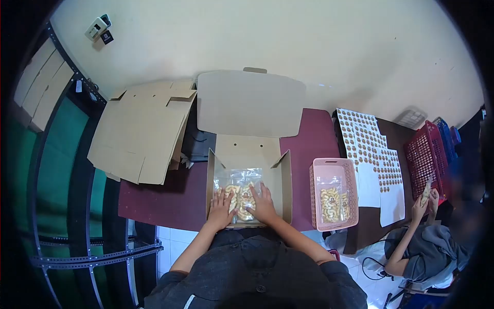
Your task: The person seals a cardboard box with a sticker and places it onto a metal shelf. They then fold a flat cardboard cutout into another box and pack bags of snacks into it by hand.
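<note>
An open cardboard box (285, 180) stands in front of me, its lid (251, 103) raised toward the wall. Inside lie clear plastic bags (247, 175) of pale, curved pieces that look like cashew nuts (246, 210). My left hand (220, 210) rests on the bags at the left, fingers stretched out. Spread flat, the fingers of my right hand (263, 205) press on the bags' right side. Neither hand is closed around anything. My palms and fingers cover part of the bags.
On the right, a pink basket (333, 225) holds more filled bags. Flattened cardboard boxes (139, 134) are stacked at left on the maroon table (154, 203). Sticker sheets (368, 180) lie farther right, near a red basket (424, 154). A seated co-worker (432, 252) holds a small bag (426, 193).
</note>
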Demonstrator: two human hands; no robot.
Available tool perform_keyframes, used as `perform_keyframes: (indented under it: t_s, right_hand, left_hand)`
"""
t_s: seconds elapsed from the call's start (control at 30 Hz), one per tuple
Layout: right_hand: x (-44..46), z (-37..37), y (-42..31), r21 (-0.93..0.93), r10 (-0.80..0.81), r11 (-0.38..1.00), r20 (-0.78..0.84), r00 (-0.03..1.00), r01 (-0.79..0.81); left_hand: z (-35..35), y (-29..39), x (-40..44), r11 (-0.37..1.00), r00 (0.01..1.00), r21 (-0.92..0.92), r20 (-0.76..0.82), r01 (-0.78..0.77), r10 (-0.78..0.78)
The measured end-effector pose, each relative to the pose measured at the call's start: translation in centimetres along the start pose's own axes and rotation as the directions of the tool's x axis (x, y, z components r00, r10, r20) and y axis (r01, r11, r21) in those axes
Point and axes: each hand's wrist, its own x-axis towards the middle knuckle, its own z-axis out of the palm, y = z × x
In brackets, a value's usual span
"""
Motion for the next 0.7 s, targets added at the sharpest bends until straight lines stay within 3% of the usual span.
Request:
perform_keyframes:
  t_s: [0.07, 0.1, 0.27, 0.37, 0.47, 0.53, 0.6, 0.67, 0.7]
  right_hand:
    - [0.1, 0.2, 0.3, -0.250, -0.161, 0.951, 0.097, 0.982, 0.181]
    - [0.3, 0.5, 0.7, -0.255, -0.130, 0.948, 0.239, 0.962, 0.191]
    - [-0.2, 1.9, 1.6, -0.149, -0.072, 0.981, 0.307, 0.949, 0.122]
    - [-0.4, 1.6, 1.6, -0.124, -0.084, 0.984, 0.324, 0.942, 0.130]
    - [-0.4, 1.5, 1.6, -0.149, -0.080, 0.980, 0.315, 0.946, 0.133]
    - [-0.2, 0.4, 1.4, -0.075, -0.100, 0.988, 0.338, 0.936, 0.133]
    - [-0.3, -1.0, 1.4, -0.047, -0.097, 0.992, 0.267, 0.959, 0.113]
    - [-0.3, -1.9, 2.0, 0.153, -0.189, 0.972, 0.066, 0.980, 0.177]
    - [-0.8, -3.9, 0.9, 0.205, -0.187, 0.958, -0.094, 0.978, 0.202]
  left_hand:
    - [0.3, -0.3, -0.1, 0.999, 0.992, -0.027, 0.119, 0.038, -0.035]
    - [0.3, -0.6, 0.0, 0.999, 0.986, 0.005, 0.163, 0.042, -0.043]
    - [0.6, -0.2, 0.4, 0.997, 0.973, -0.032, 0.225, 0.066, -0.057]
    - [2.1, -0.5, 0.7, 0.996, 0.981, 0.084, 0.187, 0.041, -0.056]
    - [1.3, 0.4, 0.9, 0.992, 0.970, 0.063, 0.215, 0.105, -0.116]
    - [-1.1, 2.0, 1.0, 0.971, 0.909, 0.000, 0.352, 0.238, -0.222]
    - [-2.0, 3.1, 1.1, 0.971, 0.908, 0.015, 0.351, 0.239, -0.229]
    - [-2.9, 4.6, 1.2, 0.995, 0.971, 0.053, 0.219, 0.085, -0.094]
    - [-2.5, 5.0, 1.6, 1.000, 0.989, -0.020, 0.149, 0.015, -0.012]
